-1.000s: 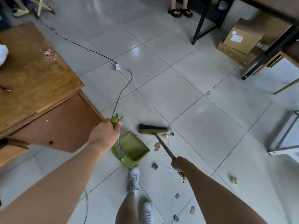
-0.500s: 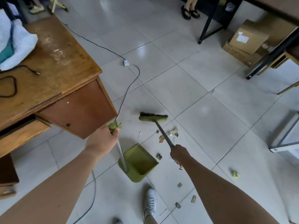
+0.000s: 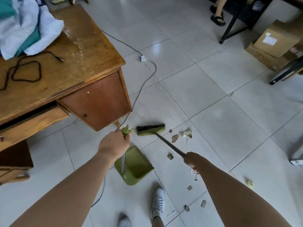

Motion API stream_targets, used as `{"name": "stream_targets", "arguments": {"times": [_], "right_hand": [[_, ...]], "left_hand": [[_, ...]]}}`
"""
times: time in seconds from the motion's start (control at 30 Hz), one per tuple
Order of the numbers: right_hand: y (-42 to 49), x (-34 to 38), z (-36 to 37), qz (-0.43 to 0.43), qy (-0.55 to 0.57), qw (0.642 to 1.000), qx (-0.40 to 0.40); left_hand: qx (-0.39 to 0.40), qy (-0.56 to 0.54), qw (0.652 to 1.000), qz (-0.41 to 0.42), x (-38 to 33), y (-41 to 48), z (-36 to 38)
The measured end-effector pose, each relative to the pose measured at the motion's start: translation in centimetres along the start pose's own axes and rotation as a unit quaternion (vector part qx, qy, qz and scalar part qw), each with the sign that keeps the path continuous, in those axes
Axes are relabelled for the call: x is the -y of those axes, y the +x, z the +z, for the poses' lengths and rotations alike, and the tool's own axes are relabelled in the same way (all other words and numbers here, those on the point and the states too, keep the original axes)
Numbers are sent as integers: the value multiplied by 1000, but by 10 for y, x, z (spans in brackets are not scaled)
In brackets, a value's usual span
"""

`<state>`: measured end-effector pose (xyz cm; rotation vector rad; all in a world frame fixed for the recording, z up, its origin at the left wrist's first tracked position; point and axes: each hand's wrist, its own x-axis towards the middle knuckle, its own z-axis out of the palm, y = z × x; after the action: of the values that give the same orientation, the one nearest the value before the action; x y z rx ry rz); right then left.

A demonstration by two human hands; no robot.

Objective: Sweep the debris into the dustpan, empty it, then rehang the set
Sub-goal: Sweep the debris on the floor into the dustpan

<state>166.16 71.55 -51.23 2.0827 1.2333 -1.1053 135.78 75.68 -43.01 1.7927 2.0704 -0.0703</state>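
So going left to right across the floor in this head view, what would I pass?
Wooden desk → left hand on the dustpan handle → broom head → crumpled debris → right hand → small yellow-green scrap.

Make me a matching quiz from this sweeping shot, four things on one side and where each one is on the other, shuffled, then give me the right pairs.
Things:
1. dustpan
2. broom head
3. crumpled cloth
4. cardboard box

Places:
A. on top of the wooden desk
B. on the floor, just beyond the dustpan's open mouth
C. on the floor, its handle held by the left hand
D. far right, by the black table legs

Pairs: 1-C, 2-B, 3-A, 4-D. The right hand grips the broom's dark handle.
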Motion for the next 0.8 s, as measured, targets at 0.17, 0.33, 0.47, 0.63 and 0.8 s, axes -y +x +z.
{"name": "stream_targets", "arguments": {"times": [0.17,0.33,0.47,0.63,0.8], "right_hand": [[-1,-52,-4,23,-25,999,7],[3,-106,-35,60,-57,997,7],[8,-145,-55,92,-74,993,6],[-2,-193,-67,131,-31,991,-8],[-21,-235,-80,163,117,980,-10]], "left_hand": [[-12,10,1000,13,-15,1,-3],[-23,12,999,46,-43,11,-5],[-40,32,994,100,-69,13,2],[-40,68,988,130,-97,18,12],[-35,33,992,120,-127,26,16]]}}
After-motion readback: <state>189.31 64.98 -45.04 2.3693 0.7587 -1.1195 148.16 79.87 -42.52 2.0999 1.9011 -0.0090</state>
